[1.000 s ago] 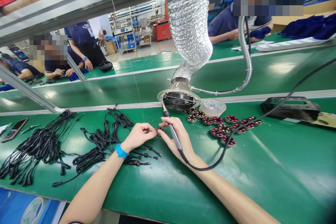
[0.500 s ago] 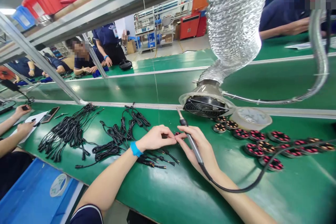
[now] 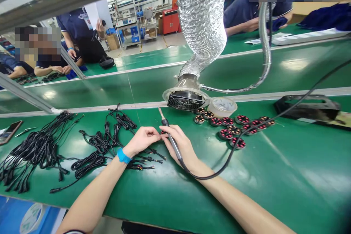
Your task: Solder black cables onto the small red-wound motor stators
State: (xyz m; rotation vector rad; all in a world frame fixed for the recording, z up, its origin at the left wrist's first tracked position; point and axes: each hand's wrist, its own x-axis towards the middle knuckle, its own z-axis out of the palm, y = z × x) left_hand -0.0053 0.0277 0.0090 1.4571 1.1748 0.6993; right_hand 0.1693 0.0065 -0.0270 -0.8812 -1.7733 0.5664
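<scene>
Between my right thumb and fingers slants a soldering iron (image 3: 174,147), its tip pointing up and away from me, its black cord looping off to the right. My right hand (image 3: 183,150) is closed around the handle. Close in front of it, my left hand (image 3: 140,140), with a blue band on the wrist, pinches with thumb and forefinger. Both hands' fingertips meet by a small dark and red round part (image 3: 163,132), mostly hidden; what the left fingertips hold is too small to make out. Black cables (image 3: 100,142) with bare coloured wire ends lie beside and under my left forearm.
Several round motor stators with red or copper windings (image 3: 225,134) lie to the right, near a translucent tub (image 3: 222,106). A fume fan (image 3: 185,101) hangs from a foil duct (image 3: 204,18) beyond my hands. A large cable bundle (image 3: 38,150) lies left. Co-workers sit opposite.
The view has swung right, bringing a dark metal holder on the right into sight and the left neighbour's hands out. My hands keep the same pose, fingertips together, with the soldering iron still in the right.
</scene>
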